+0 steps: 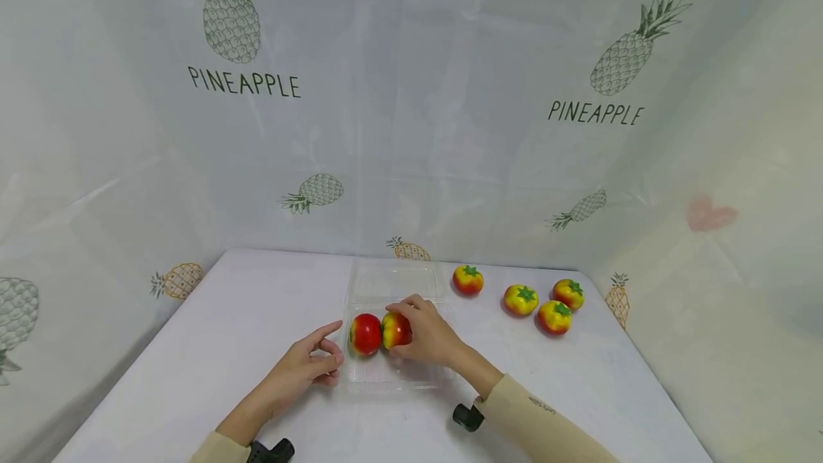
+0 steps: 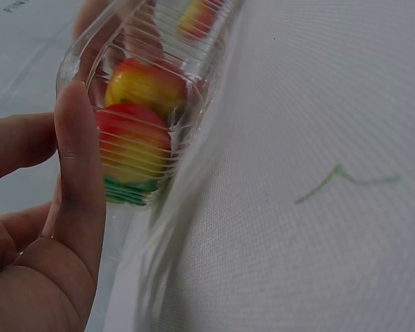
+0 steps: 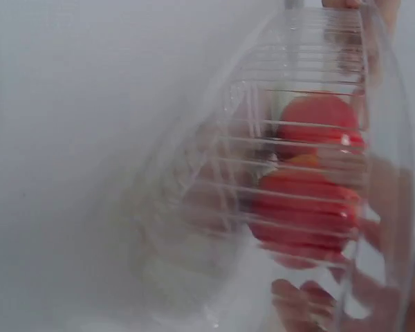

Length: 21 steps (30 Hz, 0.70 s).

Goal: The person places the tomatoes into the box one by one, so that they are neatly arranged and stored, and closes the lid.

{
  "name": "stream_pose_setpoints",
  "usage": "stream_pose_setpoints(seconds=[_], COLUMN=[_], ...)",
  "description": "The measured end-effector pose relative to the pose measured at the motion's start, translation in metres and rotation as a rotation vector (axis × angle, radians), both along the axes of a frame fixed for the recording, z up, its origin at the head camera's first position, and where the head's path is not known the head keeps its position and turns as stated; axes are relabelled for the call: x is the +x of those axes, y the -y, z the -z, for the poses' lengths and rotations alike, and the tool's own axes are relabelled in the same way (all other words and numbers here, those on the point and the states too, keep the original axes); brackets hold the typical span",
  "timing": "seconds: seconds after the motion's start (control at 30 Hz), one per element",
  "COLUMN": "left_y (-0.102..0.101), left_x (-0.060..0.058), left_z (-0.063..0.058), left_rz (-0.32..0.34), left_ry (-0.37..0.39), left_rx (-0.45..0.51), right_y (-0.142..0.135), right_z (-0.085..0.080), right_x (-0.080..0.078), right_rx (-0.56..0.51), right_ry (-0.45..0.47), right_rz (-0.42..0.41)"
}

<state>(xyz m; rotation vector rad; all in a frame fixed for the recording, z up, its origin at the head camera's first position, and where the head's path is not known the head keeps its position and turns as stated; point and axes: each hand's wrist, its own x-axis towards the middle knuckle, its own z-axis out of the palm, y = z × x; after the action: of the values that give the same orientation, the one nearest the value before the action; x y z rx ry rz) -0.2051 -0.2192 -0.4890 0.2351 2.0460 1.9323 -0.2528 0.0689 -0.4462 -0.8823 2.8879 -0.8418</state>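
Observation:
In the head view, a clear plastic clamshell box (image 1: 386, 374) lies on the table with its lid folded back. Two red-and-yellow toy tomatoes sit side by side in its tray: the left tomato (image 1: 366, 335) on its side, and the right tomato (image 1: 393, 331) in the grip of my right hand (image 1: 426, 334). Through the ribbed wall, the right wrist view shows both as red shapes (image 3: 304, 211). My left hand (image 1: 302, 370) is at the box's left edge, index finger extended. In the left wrist view its thumb (image 2: 79, 180) is against the box wall.
Several more toy tomatoes (image 1: 520, 300) with green star-shaped leaves stand on the white table (image 1: 257, 306), right of the box. The open lid (image 1: 395, 281) lies toward the back. A pineapple-print curtain (image 1: 411, 127) hangs behind and beside the table.

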Motion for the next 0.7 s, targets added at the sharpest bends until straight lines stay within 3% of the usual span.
stream_pose_setpoints(seconds=[0.33,0.7], left_y=[0.002,-0.001], left_x=[0.001,0.0], left_z=[-0.002,0.001], left_rz=[-0.003,-0.001], left_ry=[0.009,0.005], left_rx=[-0.008,0.001], right_y=[-0.022,-0.068], right_z=[-0.011,-0.028], right_x=[-0.002,-0.015], right_rx=[-0.075,-0.102], right_ry=[0.032,0.003], right_rz=[-0.022,0.063])
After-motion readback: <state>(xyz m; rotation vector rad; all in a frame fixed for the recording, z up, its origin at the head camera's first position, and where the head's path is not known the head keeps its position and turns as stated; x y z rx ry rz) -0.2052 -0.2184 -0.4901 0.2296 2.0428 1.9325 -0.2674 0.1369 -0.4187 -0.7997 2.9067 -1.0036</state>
